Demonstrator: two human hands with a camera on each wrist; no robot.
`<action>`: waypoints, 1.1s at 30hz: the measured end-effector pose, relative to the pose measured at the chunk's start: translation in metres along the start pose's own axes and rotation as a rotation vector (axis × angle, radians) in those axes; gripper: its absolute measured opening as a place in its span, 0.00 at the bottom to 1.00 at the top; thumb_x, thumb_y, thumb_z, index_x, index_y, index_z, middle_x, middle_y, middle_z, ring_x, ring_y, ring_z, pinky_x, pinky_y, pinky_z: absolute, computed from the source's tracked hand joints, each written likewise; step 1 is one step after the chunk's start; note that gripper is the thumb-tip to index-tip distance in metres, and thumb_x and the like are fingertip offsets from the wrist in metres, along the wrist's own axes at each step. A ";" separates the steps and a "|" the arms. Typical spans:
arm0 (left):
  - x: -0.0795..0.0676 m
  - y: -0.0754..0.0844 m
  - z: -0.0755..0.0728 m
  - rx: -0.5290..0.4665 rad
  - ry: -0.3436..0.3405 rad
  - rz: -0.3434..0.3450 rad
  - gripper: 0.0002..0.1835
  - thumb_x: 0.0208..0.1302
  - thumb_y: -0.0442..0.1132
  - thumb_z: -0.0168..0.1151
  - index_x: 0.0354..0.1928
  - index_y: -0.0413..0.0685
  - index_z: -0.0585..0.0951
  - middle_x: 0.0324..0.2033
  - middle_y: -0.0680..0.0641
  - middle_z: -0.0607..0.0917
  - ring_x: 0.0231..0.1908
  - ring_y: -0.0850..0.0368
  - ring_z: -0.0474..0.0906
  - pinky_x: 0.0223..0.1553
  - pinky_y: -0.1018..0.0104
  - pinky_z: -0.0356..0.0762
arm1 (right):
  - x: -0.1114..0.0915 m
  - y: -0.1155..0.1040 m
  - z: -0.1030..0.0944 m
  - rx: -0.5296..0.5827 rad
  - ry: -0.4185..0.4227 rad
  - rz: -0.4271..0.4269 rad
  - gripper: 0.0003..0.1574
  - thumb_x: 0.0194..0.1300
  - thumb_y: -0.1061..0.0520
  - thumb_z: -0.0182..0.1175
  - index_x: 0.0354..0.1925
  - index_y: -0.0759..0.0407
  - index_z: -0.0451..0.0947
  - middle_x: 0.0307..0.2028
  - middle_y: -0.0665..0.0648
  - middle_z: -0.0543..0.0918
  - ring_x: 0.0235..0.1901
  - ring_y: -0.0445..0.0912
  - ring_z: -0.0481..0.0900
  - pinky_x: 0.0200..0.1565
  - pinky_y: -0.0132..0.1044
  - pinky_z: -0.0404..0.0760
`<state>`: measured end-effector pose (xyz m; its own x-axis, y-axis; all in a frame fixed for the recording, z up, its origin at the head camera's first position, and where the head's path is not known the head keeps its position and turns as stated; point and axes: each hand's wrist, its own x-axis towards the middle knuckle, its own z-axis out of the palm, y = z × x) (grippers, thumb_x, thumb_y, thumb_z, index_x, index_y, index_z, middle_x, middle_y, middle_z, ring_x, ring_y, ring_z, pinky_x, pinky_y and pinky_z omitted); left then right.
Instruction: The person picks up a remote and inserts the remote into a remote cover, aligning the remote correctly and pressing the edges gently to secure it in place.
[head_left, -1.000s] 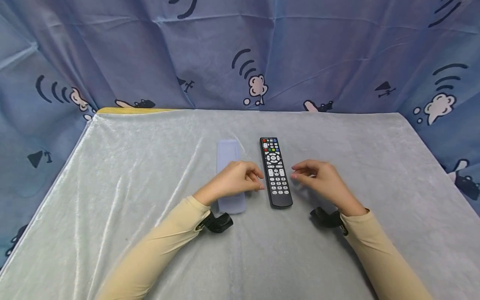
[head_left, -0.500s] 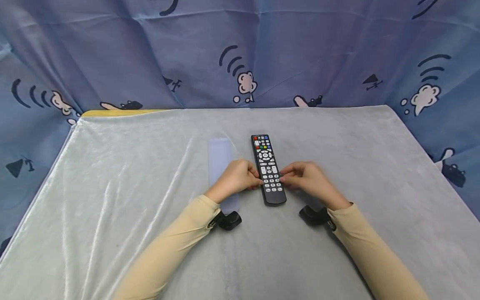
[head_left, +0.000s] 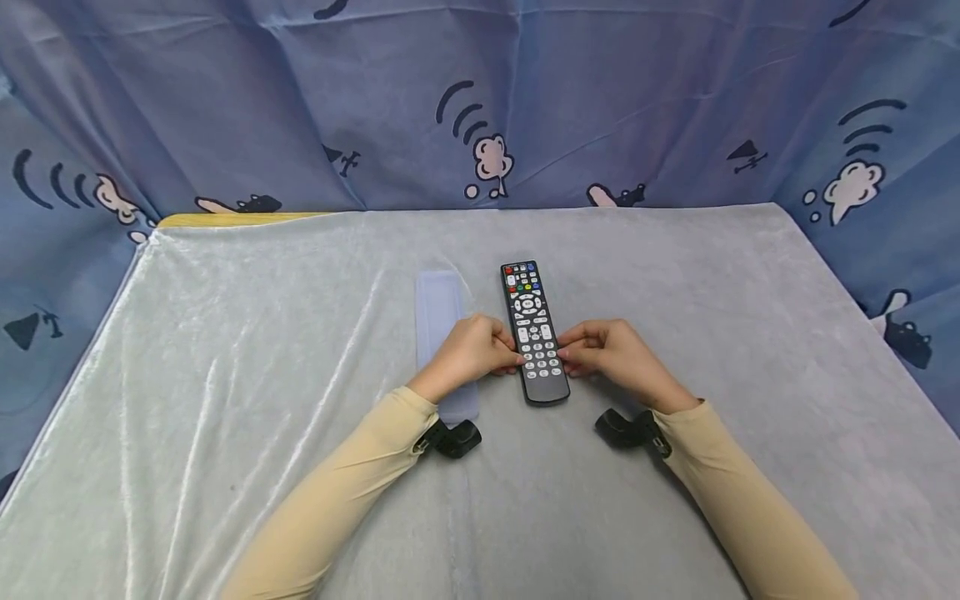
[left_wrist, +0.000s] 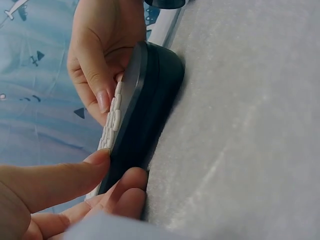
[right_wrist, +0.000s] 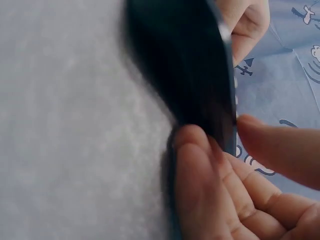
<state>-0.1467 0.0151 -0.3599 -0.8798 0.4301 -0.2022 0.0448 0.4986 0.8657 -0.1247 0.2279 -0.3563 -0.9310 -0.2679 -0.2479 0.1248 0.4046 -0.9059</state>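
A black remote control [head_left: 534,333] with white buttons lies lengthwise near the middle of the table, coloured buttons at its far end. My left hand [head_left: 471,348] pinches its left long edge, thumb on the button face and fingers at the side, as the left wrist view shows. Across from it, my right hand [head_left: 618,357] pinches the right edge; in the right wrist view the thumb [right_wrist: 275,150] is at the face and the fingertips are under the body. Left of the remote lies a long, pale translucent sleeve-like strip [head_left: 437,308], partly hidden beneath the left hand and wrist.
A light grey velvety cloth [head_left: 262,333] covers the table, creased on the left. Behind it hangs a blue patterned curtain [head_left: 600,100]. A yellow edge [head_left: 240,219] shows at the back left. Black wrist devices [head_left: 626,429] sit below both hands.
Both hands have moved in from beside the remote control and taken hold of its two long edges. The whole head view has shifted slightly; the translucent strip stays beside the remote.
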 end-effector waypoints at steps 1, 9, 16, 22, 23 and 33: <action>0.000 0.000 0.000 -0.006 -0.003 -0.001 0.07 0.54 0.33 0.69 0.27 0.36 0.80 0.20 0.46 0.85 0.18 0.62 0.80 0.21 0.72 0.78 | 0.000 0.000 0.000 0.005 0.000 0.000 0.18 0.63 0.68 0.57 0.47 0.83 0.72 0.34 0.63 0.84 0.28 0.39 0.81 0.35 0.34 0.83; 0.001 0.000 -0.001 0.001 -0.022 0.007 0.08 0.55 0.33 0.69 0.27 0.37 0.80 0.21 0.47 0.85 0.19 0.62 0.81 0.22 0.72 0.78 | 0.000 0.002 -0.001 0.045 0.001 -0.013 0.16 0.62 0.70 0.56 0.46 0.84 0.71 0.33 0.63 0.83 0.28 0.39 0.81 0.35 0.34 0.83; 0.000 0.000 -0.002 -0.003 -0.030 0.021 0.07 0.55 0.32 0.68 0.27 0.36 0.79 0.22 0.46 0.86 0.20 0.61 0.81 0.22 0.72 0.78 | 0.001 0.004 -0.001 0.081 -0.008 -0.029 0.15 0.62 0.72 0.56 0.45 0.85 0.71 0.31 0.59 0.83 0.28 0.39 0.81 0.35 0.33 0.83; 0.001 -0.001 -0.002 -0.004 -0.043 0.029 0.07 0.56 0.32 0.68 0.28 0.35 0.80 0.23 0.45 0.86 0.19 0.61 0.81 0.23 0.72 0.79 | 0.001 0.006 -0.001 0.133 -0.020 -0.040 0.16 0.61 0.72 0.56 0.44 0.86 0.69 0.29 0.55 0.83 0.28 0.39 0.81 0.35 0.32 0.83; 0.002 -0.001 -0.002 -0.007 -0.046 0.030 0.07 0.56 0.32 0.68 0.28 0.35 0.80 0.23 0.45 0.86 0.19 0.62 0.81 0.23 0.72 0.79 | 0.001 0.006 -0.001 0.143 -0.021 -0.039 0.16 0.61 0.72 0.56 0.44 0.86 0.69 0.29 0.54 0.83 0.28 0.40 0.81 0.35 0.33 0.83; 0.001 -0.001 -0.003 -0.068 -0.069 0.012 0.06 0.56 0.30 0.67 0.29 0.34 0.79 0.23 0.44 0.86 0.20 0.62 0.80 0.25 0.71 0.80 | 0.000 0.001 0.000 0.197 -0.032 -0.010 0.17 0.63 0.70 0.56 0.46 0.84 0.68 0.30 0.52 0.82 0.30 0.39 0.80 0.37 0.33 0.82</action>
<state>-0.1493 0.0133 -0.3595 -0.8448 0.4876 -0.2201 0.0214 0.4419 0.8968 -0.1248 0.2285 -0.3572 -0.9215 -0.3001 -0.2465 0.1831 0.2238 -0.9573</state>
